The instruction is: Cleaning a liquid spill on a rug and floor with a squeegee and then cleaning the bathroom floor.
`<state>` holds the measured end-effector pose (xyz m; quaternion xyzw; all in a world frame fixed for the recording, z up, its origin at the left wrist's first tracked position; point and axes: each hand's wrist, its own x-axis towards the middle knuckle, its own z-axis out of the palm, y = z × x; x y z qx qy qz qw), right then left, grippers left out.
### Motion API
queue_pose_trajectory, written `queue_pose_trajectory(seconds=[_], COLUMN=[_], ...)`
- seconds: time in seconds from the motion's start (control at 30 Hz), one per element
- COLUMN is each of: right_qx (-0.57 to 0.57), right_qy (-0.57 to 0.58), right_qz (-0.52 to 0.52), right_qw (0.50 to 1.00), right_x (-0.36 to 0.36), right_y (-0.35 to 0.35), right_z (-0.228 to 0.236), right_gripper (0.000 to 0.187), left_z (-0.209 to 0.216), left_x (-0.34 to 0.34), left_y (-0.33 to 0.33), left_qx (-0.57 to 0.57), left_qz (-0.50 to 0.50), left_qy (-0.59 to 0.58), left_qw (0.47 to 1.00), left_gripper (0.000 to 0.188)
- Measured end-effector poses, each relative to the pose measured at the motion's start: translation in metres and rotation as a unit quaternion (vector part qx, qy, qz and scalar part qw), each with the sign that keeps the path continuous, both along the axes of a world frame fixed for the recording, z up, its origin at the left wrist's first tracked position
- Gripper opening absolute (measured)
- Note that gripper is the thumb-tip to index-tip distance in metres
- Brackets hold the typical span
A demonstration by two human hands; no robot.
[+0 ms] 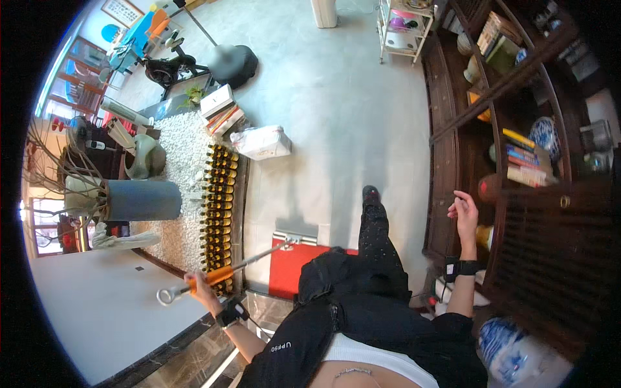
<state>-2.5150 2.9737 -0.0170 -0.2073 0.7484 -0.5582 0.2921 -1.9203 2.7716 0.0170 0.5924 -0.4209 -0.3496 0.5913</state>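
Note:
My left hand (202,290) is closed around the orange grip of a mop (262,255). A ring tops its near end, and the silver pole slants away to the right, down to a flat head beside a red mat (286,268). Part of the mat is hidden by my dark clothes. Out to the right, my right hand (464,210) is raised with fingers loosely bent and apart. Nothing is in it, and it is nearest to the dark wooden shelf unit (446,152). Both wrists wear black bands.
Rows of dark bottles (218,207) edge a bed of white pebbles (184,139) on the left. Beyond them are a white wrapped package (262,142) and stacked boxes (220,110). Farther off stand an exercise bike (171,68) and a white trolley (405,32). A blue-and-white porcelain piece (508,349) is at lower right.

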Motion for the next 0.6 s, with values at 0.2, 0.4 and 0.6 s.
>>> queue_pose_trajectory(seconds=[0.2,0.4,0.6], right_qx=[-0.046,-0.105,-0.093], right_qy=[-0.025,-0.033,-0.051], right_qz=[-0.023,0.117,0.185], right_qw=[0.998,0.987,0.977], right_x=[-0.106,-0.18,-0.252], right_y=[-0.102,-0.256,-0.375], right_z=[-0.034,-0.005,-0.007], right_gripper=[0.02,0.019,0.019], left_z=[-0.046,-0.042,-0.069], left_x=[-0.15,-0.296,-0.416], left_y=[-0.093,-0.175,-0.284], left_qx=[0.006,0.049,0.1], left_qz=[-0.041,-0.155,-0.155], left_qy=[-0.003,-0.104,-0.149], left_qw=[0.999,0.981,0.971], left_gripper=[0.02,0.017,0.017])
